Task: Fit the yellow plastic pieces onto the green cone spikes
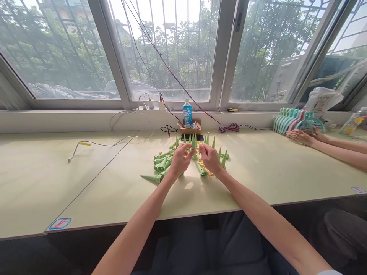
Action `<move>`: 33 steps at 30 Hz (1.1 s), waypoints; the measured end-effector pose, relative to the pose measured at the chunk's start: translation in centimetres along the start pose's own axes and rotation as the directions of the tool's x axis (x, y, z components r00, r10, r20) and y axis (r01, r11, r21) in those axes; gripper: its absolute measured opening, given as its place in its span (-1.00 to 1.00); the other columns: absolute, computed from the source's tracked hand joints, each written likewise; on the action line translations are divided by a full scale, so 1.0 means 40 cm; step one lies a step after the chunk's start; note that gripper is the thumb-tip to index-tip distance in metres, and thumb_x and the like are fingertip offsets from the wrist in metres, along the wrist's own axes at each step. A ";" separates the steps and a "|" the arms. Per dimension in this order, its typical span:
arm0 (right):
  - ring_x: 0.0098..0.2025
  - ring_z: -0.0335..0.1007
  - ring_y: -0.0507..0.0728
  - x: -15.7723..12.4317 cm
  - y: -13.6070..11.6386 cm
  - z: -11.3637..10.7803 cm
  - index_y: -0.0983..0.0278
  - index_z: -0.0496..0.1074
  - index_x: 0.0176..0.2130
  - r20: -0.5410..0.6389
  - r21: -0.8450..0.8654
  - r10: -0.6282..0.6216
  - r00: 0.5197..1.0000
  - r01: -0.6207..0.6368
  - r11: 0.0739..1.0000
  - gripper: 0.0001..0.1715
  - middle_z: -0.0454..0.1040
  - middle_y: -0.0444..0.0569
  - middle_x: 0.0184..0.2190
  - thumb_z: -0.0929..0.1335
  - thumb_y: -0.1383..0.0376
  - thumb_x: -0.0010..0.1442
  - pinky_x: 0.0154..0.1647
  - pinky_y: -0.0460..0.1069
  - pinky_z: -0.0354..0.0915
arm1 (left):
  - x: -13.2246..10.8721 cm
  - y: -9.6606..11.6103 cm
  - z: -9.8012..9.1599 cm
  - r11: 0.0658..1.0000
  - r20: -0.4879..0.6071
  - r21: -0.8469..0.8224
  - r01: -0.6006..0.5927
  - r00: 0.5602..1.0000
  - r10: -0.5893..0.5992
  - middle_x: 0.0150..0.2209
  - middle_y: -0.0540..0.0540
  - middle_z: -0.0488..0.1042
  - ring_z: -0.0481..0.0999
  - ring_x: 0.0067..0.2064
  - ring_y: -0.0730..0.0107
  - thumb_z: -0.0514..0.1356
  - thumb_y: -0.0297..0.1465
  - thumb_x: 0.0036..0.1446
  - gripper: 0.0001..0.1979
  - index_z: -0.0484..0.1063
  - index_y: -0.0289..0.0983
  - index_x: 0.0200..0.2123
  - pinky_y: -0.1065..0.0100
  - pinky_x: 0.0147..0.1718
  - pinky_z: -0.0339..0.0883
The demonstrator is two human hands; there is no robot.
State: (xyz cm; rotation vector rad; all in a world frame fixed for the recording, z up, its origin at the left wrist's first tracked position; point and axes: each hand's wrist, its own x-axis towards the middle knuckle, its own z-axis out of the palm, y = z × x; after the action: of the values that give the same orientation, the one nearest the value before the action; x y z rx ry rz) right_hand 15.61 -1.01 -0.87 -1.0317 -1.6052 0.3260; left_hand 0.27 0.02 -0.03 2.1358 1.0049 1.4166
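My left hand (180, 158) is closed, thumb and fingers at the side of an upright light green plastic spike (194, 143). Just to its right, my right hand (210, 157) is in a pinch; what sits between its fingertips is too small to make out. Many similar green spikes lie around both hands: a heap of lying ones (162, 164) on the left, several standing point-up behind and to the right. Between my wrists a green spike (202, 170) lies with its wide end toward me, beside small yellow plastic pieces (207, 168).
Behind the spikes are a dark phone (192, 137) and a cardboard box (190, 131) with a blue-labelled bottle (187, 114). Cables (229, 128) run across the back. At right, another person's hands (302, 137) touch pastel hangers (289, 120). A white cable (94, 143) lies left on the table (114, 198).
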 end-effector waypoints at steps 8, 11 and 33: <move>-0.60 0.01 -0.01 -0.003 -0.005 0.000 0.23 0.18 -0.46 -0.041 0.021 0.017 0.999 -0.016 1.000 -0.59 0.14 -0.21 -0.63 0.17 0.09 0.35 -0.54 -0.07 0.02 | -0.001 0.013 0.001 0.999 -0.038 0.035 0.011 0.999 -0.010 -0.13 -0.14 0.38 0.40 -0.41 0.51 0.04 -0.26 0.30 -0.76 0.37 -0.21 -0.06 0.46 -0.51 0.30; -0.59 0.04 -0.01 -0.003 -0.002 -0.001 0.23 0.21 -0.44 -0.047 0.039 0.014 0.999 -0.012 0.999 -0.61 0.16 -0.21 -0.62 0.17 0.08 0.35 -0.53 -0.08 0.04 | 0.001 0.020 -0.001 0.998 -0.072 0.008 0.059 0.996 -0.059 -0.15 -0.15 0.42 0.39 -0.45 0.52 0.01 -0.19 0.31 -0.72 0.36 -0.22 -0.09 0.47 -0.54 0.26; -0.59 0.04 -0.01 -0.003 0.001 -0.002 0.23 0.22 -0.41 0.054 0.090 0.018 0.998 -0.023 0.996 -0.66 0.17 -0.21 -0.60 0.21 0.09 0.32 -0.53 -0.08 0.03 | 0.000 0.042 -0.012 0.917 0.088 -0.273 0.290 0.957 -0.276 -0.34 0.00 0.35 0.28 -0.63 0.66 0.13 -0.14 0.20 -0.66 0.28 -0.23 -0.08 0.56 -0.71 0.13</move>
State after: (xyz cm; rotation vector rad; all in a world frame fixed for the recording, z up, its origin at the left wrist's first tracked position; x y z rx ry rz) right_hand 15.69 -1.09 -0.95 -0.9777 -1.6135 0.4398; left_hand 0.42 -1.12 1.27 1.7310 0.9802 1.2758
